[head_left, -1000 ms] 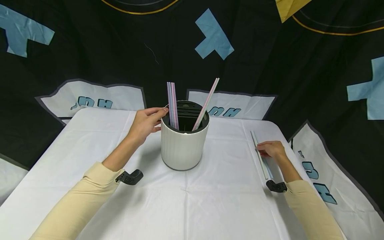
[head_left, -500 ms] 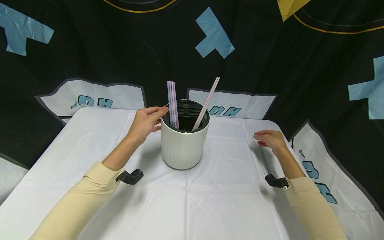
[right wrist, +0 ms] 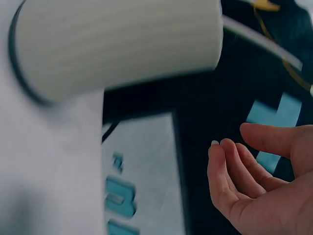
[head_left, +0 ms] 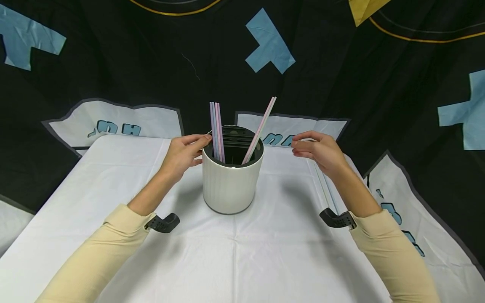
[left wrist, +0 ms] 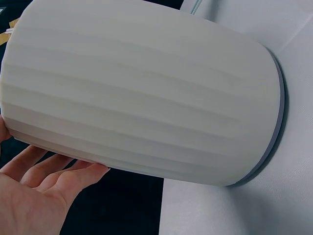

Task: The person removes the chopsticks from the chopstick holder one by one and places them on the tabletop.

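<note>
Gripping with the left hand (head_left: 182,154) the rim of a ribbed white pot (head_left: 232,189), just right of the palm. Having upright pastel sticks (head_left: 217,130) beside that thumb and a leaning pair (head_left: 259,130) farther right. Hovering with the right hand (head_left: 318,151) apart from the pot, showing a narrow gap between thumb and bent fingers (with two more sticks (head_left: 332,198) below that wrist, on white tablecloth (head_left: 280,261)).

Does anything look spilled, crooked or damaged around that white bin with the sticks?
No spill or damage shows. The mild oddity is in the white bin: its right-hand pair of sticks leans rightward, while its left bunch stands nearly upright. Loose sticks also lie on the table at the right.
</note>
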Motion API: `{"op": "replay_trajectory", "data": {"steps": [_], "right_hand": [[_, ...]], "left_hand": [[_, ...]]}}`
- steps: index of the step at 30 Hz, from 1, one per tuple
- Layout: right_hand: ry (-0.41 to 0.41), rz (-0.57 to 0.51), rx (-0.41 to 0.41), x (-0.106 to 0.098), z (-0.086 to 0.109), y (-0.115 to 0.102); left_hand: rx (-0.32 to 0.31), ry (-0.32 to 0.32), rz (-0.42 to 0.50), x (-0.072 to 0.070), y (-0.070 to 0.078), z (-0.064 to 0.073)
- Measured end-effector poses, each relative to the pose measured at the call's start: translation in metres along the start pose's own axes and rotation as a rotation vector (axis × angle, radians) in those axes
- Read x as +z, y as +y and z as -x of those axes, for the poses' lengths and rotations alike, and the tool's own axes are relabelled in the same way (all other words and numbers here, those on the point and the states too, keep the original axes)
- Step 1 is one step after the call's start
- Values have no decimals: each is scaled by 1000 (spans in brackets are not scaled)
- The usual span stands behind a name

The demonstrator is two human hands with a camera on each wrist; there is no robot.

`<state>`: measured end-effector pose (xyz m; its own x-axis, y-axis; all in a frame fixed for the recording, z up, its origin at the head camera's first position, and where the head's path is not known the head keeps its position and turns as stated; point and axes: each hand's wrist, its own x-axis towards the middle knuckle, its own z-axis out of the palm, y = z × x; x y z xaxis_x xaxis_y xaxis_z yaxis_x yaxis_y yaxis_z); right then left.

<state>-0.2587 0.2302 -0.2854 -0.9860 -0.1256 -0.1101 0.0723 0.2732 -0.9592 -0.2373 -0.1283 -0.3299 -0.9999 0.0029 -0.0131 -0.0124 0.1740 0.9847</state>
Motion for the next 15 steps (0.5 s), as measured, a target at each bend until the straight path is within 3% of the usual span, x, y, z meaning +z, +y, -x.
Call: {"op": "replay_trajectory", "data": {"steps": [6, 15], "right_hand": [[-48, -19, -52, 31, 6, -24], [-104, -32, -92, 64, 8, -38]], "left_hand": [[3, 1, -8, -1, 0, 0], [11, -4, -5, 0, 0, 0]]}}
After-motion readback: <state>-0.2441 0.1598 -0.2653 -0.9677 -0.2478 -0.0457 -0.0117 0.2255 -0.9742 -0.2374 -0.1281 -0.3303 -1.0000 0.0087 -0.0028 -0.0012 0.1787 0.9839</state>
